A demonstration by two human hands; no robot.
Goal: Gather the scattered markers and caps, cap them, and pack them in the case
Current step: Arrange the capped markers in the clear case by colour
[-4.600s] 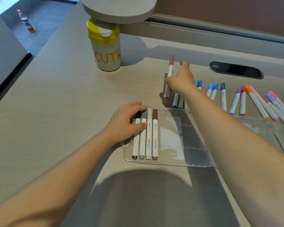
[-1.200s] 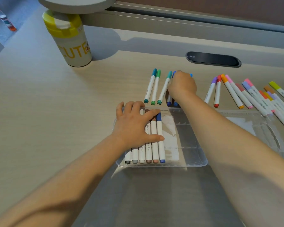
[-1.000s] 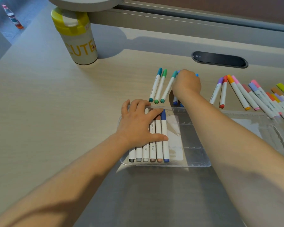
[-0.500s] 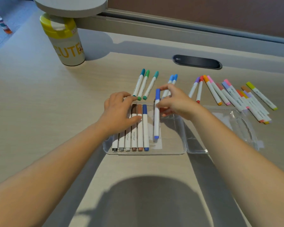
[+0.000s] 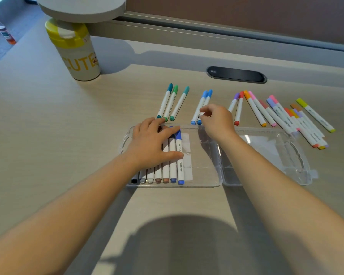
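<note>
A clear plastic case [image 5: 207,175] lies open on the desk, its lid half [image 5: 298,171] to the right. Several capped markers lie side by side in its left half; the rightmost is a blue marker [image 5: 180,165]. My left hand [image 5: 153,143] lies flat on these markers, fingers spread. My right hand [image 5: 216,121] hovers over the case's far edge with loosely curled fingers, holding nothing, its fingertips by two light blue markers [image 5: 202,106]. Three green and teal markers [image 5: 172,102] lie left of those.
A spread of several capped markers [image 5: 276,116] in purple, red, orange, pink and yellow lies at the right. A white canister [image 5: 77,50] with a yellow lid stands at the back left under a round grey lamp base [image 5: 81,6]. A dark cable slot [image 5: 236,74] is behind.
My right hand laid the blue marker into the case beside the others and moved back toward the two light blue markers. My left hand shifted over the packed row.
</note>
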